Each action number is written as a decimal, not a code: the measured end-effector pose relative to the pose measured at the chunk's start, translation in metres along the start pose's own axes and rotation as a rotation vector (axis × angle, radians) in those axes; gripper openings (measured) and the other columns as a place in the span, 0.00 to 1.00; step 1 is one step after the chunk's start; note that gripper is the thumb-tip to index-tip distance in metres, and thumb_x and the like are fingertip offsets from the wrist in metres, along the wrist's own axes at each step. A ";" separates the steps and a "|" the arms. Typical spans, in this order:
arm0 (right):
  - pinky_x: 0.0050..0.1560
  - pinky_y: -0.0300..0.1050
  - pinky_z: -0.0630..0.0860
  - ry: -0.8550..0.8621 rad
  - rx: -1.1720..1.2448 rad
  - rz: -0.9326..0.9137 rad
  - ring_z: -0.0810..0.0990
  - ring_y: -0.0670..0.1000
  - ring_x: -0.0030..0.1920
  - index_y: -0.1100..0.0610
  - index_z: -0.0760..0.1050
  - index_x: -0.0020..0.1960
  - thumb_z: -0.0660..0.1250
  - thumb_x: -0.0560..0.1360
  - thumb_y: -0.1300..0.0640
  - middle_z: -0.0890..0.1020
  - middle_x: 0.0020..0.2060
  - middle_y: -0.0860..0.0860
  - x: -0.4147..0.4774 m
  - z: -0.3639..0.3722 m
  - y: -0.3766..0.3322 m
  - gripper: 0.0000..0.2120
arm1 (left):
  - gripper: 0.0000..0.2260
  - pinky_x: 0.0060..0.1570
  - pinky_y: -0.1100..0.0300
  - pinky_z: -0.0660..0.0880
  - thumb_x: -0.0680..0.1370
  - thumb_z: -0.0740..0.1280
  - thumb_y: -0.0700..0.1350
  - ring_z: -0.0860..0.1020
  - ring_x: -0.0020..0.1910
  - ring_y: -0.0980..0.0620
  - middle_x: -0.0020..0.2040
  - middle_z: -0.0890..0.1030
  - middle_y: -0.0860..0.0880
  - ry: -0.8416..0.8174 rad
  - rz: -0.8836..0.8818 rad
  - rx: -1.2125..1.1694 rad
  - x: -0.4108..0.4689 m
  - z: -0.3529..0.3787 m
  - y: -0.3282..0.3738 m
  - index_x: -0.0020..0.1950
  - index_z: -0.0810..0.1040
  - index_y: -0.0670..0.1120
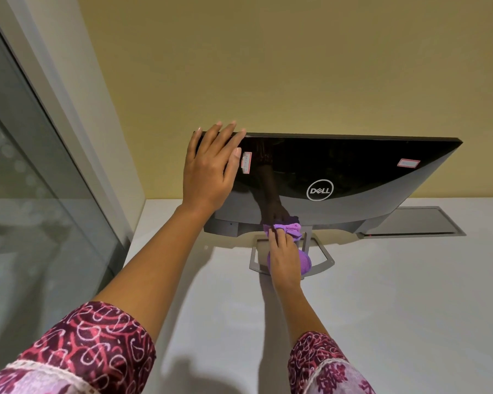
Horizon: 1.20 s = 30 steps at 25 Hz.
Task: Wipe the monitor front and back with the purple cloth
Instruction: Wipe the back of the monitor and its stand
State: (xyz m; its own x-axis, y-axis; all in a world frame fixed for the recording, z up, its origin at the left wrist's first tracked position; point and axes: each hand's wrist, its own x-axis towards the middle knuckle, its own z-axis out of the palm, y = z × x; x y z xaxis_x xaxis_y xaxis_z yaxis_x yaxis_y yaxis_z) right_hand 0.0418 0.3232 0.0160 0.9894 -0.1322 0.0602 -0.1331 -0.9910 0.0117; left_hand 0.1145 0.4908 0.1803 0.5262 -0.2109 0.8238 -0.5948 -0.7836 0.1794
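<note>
The monitor (pixel 353 172) stands on a white desk with its glossy black and grey back, bearing a round logo, turned toward me. My left hand (pixel 211 169) lies flat with straight fingers on the back's upper left corner, fingertips reaching the top edge. My right hand (pixel 285 251) grips the purple cloth (pixel 292 230) and presses it against the lower middle of the back, just above the grey stand (pixel 322 263). Part of the cloth hangs out beside my palm. The screen side is hidden.
The white desk (pixel 382 322) stretches toward me and to the right. A grey cable hatch (pixel 421 221) is set into the desk behind the monitor at right. A yellow wall (pixel 296 66) rises behind. A glass partition (pixel 26 166) with a white frame borders the left.
</note>
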 end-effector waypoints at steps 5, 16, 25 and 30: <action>0.60 0.40 0.68 0.247 0.296 0.070 0.69 0.52 0.61 0.53 0.63 0.68 0.48 0.79 0.38 0.70 0.63 0.54 -0.006 0.010 -0.019 0.26 | 0.18 0.72 0.58 0.49 0.82 0.51 0.46 0.64 0.72 0.49 0.70 0.71 0.48 0.026 -0.079 -0.024 -0.006 -0.005 -0.008 0.69 0.72 0.47; 0.57 0.43 0.71 -0.017 0.662 0.440 0.73 0.53 0.59 0.55 0.70 0.64 0.62 0.77 0.54 0.74 0.59 0.53 0.003 0.011 -0.020 0.16 | 0.19 0.73 0.54 0.50 0.83 0.51 0.48 0.60 0.74 0.48 0.73 0.65 0.46 0.017 -0.114 -0.011 -0.011 -0.004 -0.007 0.72 0.68 0.46; 0.52 0.31 0.71 0.538 0.791 0.468 0.68 0.46 0.57 0.53 0.72 0.65 0.63 0.78 0.59 0.71 0.61 0.52 -0.015 -0.010 0.015 0.15 | 0.20 0.74 0.51 0.50 0.82 0.51 0.48 0.60 0.74 0.47 0.73 0.65 0.45 -0.021 -0.053 -0.005 -0.007 0.011 0.031 0.72 0.68 0.45; 0.61 0.48 0.73 0.337 0.558 0.192 0.69 0.53 0.64 0.51 0.71 0.65 0.69 0.73 0.54 0.70 0.64 0.51 -0.017 0.005 0.042 0.21 | 0.21 0.74 0.52 0.47 0.82 0.52 0.48 0.55 0.76 0.47 0.76 0.60 0.45 -0.066 -0.042 0.056 -0.008 0.025 0.049 0.75 0.62 0.45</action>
State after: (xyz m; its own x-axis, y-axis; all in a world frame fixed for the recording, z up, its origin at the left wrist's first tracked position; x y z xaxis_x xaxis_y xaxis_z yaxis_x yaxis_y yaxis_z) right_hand 0.0200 0.2836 0.0108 0.8669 -0.3831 0.3190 -0.1649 -0.8243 -0.5417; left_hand 0.0968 0.4396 0.1685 0.5900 -0.2135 0.7787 -0.5374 -0.8236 0.1814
